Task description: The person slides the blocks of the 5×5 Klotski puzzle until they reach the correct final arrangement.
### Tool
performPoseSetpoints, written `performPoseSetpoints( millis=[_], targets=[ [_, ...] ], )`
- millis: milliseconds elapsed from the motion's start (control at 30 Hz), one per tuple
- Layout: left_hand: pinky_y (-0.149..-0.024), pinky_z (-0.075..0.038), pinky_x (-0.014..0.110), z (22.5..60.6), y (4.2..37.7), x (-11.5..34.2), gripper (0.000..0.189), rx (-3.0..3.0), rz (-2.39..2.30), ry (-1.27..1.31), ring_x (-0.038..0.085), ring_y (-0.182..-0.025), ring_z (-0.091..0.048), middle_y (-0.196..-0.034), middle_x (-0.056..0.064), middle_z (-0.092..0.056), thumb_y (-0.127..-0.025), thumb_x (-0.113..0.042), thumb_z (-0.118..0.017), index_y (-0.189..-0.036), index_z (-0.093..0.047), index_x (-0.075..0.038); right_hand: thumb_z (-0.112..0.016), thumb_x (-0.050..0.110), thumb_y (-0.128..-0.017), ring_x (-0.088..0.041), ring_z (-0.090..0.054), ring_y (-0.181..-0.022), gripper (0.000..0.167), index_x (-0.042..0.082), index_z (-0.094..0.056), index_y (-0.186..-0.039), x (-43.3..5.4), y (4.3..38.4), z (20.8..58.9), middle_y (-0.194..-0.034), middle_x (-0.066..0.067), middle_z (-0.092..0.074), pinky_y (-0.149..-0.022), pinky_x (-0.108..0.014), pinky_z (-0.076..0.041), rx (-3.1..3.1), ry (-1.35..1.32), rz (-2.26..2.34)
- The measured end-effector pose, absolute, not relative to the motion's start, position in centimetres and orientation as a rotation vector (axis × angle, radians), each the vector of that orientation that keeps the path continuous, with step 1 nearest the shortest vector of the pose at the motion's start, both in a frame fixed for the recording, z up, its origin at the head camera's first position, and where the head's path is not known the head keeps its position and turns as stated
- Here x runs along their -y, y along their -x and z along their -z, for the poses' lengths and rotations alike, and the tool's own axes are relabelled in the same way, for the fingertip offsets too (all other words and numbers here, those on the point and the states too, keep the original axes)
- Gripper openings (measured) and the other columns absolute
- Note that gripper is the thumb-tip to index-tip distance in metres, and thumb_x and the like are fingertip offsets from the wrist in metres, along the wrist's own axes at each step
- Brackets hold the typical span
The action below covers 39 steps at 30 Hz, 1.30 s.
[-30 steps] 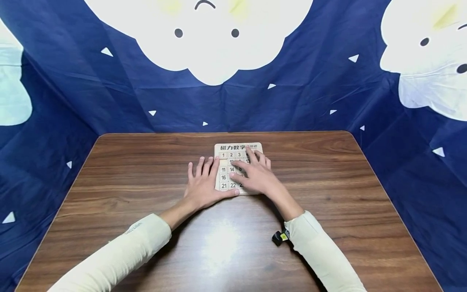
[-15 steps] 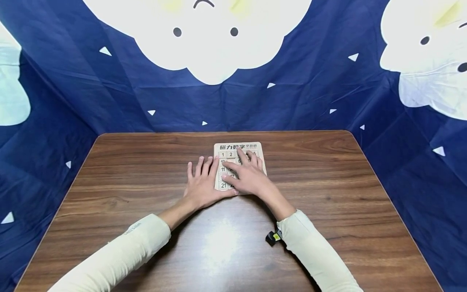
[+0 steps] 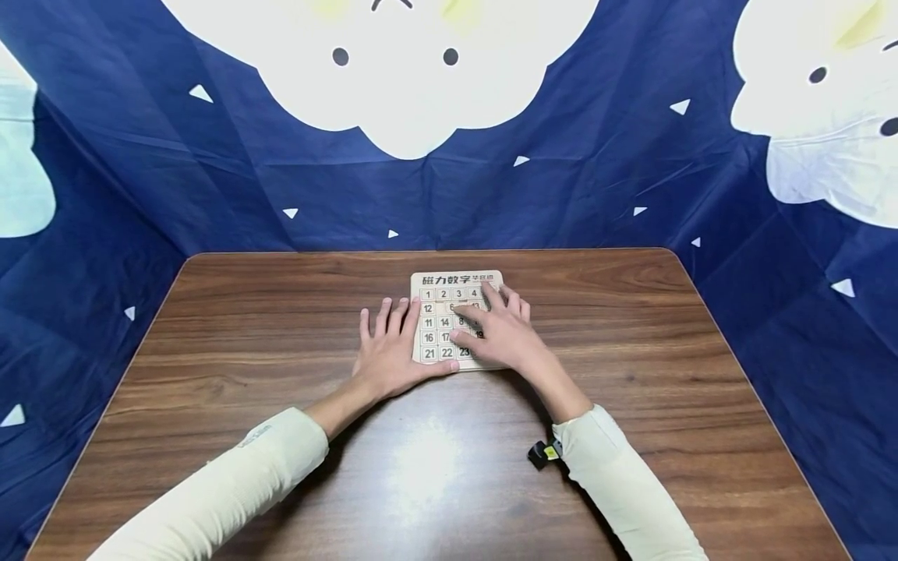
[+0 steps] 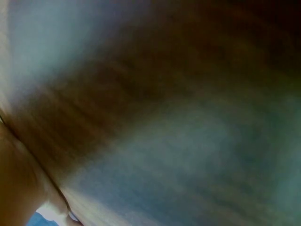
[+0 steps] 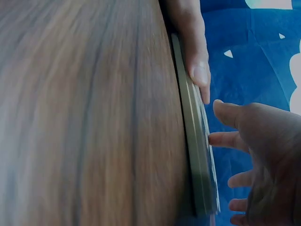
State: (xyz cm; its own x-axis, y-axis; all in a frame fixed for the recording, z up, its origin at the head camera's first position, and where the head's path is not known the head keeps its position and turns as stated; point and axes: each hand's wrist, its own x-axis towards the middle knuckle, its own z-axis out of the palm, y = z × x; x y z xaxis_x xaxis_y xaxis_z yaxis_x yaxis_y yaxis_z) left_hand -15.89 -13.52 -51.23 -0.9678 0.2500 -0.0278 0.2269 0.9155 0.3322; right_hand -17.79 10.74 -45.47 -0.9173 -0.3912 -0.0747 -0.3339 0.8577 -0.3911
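Cream number board (image 3: 440, 307) lies between left hand (image 3: 389, 360) and right hand (image 3: 507, 335), both outspread, touching it.

both my sleeves pale cream, long, a little wrinkled. left sleeve (image 3: 203, 499): small grey lettering (image 3: 255, 435) near the cuff, too tiny to read. right sleeve (image 3: 627, 487): seam line by the cuff; small black block (image 3: 537, 455) at its inner edge, bright yellow patch (image 3: 550, 453) on it. left hand (image 3: 389, 354) and right hand (image 3: 503, 333) bare past the cuffs.
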Motion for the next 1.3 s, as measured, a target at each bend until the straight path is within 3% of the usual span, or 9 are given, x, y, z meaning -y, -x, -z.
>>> performPoseSetpoints(
  millis=[267, 533, 767, 1300],
  targets=[
    [-0.141, 0.007, 0.073, 51.1, 15.7, 13.5, 0.146, -3.001, -0.528, -0.378, 0.044, -0.178, -0.007, -0.19, 0.016, -0.022, -0.077, -0.107, -0.058, -0.184, -0.011, -0.019, -0.065, 0.064, -0.108, -0.058, -0.018, -0.17, 0.063, 0.028, -0.066, -0.16, -10.0, 17.8, 45.2, -0.187, -0.026, -0.022, -0.135, -0.077, -0.019, -2.891, 0.62, 0.577],
    [-0.141, 0.008, 0.071, 51.2, 15.8, 13.6, 0.147, -2.989, -0.52, -0.362, 0.042, -0.179, -0.005, -0.19, 0.015, -0.021, -0.076, -0.107, -0.06, -0.184, -0.009, -0.021, -0.075, 0.062, -0.102, -0.058, -0.018, -0.17, 0.064, 0.024, -0.071, -0.155, -14.4, 17.5, 44.5, -0.187, -0.028, -0.02, -0.132, -0.075, -0.02, -2.917, 0.52, 0.646],
    [-0.141, 0.008, 0.071, 51.1, 15.8, 13.5, 0.147, -2.998, -0.52, -0.375, 0.042, -0.179, -0.005, -0.19, 0.016, -0.02, -0.077, -0.106, -0.061, -0.184, -0.009, -0.02, -0.074, 0.063, -0.103, -0.057, -0.017, -0.17, 0.064, 0.027, -0.07, -0.155, -16.5, 17.7, 44.6, -0.187, -0.027, -0.02, -0.128, -0.074, -0.022, -2.894, 0.444, 0.633],
    [-0.141, 0.008, 0.071, 51.1, 16.0, 13.5, 0.147, -2.997, -0.495, -0.365, 0.042, -0.179, -0.004, -0.19, 0.016, -0.021, -0.076, -0.107, -0.06, -0.184, -0.01, -0.02, -0.066, 0.063, -0.107, -0.058, -0.02, -0.169, 0.061, 0.03, -0.067, -0.158, -12.3, 18.3, 45.4, -0.187, -0.025, -0.022, -0.134, -0.076, -0.019, -2.852, 0.618, 0.62]
  ],
)
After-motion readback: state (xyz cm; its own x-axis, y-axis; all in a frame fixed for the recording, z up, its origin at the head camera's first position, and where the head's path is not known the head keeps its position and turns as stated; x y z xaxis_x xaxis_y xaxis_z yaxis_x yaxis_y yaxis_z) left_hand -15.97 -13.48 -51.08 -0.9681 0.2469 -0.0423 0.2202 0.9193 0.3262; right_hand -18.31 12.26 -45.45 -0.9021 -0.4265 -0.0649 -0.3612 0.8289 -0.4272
